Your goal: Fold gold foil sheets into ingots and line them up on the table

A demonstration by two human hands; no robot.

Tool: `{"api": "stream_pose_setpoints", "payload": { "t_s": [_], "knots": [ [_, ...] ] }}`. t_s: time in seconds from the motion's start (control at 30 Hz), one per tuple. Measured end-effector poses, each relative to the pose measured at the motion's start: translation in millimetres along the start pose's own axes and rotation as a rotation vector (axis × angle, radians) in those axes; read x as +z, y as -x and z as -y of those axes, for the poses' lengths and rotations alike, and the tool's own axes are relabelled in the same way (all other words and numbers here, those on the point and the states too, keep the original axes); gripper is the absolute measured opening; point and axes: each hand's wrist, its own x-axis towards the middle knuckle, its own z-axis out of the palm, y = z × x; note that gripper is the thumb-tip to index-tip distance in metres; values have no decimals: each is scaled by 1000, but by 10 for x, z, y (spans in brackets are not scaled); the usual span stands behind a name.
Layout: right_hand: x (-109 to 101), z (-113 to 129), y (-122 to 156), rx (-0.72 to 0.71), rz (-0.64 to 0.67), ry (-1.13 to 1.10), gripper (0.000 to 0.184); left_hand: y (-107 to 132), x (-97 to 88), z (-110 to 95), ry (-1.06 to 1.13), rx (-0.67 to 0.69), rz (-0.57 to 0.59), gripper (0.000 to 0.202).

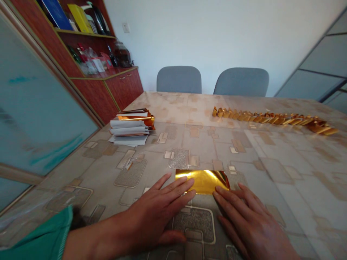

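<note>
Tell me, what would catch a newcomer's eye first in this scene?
A shiny gold foil sheet stands out most, lying on the patterned table cover between the person's left hand and right hand, with fingertips at its near edge. Farther off to the right, a long row of folded gold pieces runs across the table. To the left sits a stack of folded white paper with gold showing.

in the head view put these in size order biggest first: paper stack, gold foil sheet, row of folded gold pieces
1. Row of folded gold pieces, longest, though narrow.
2. Paper stack and gold foil sheet: they look close, and the sheet lies nearer the camera, so unsure.
</note>
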Motion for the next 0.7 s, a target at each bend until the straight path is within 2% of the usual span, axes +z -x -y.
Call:
{"api": "stream_pose_setpoints", "payload": {
  "t_s": [0.2, 0.33, 0.5, 0.7],
  "knots": [
    [41, 5, 20, 29, 39, -36, 34, 241, -33, 167, -84, -7, -54, 74],
    [45, 105, -81, 73, 81, -22, 33, 161, -44, 108, -113, 11, -87, 70],
    [55, 199, -187, 132, 115, 30, 48, 26, -33, 33, -172, 8, -49, 65],
    [-36, 63, -19, 24, 116, 104, 35, 76, -38, 51, -164, -19, -37, 61]
  ]
}}
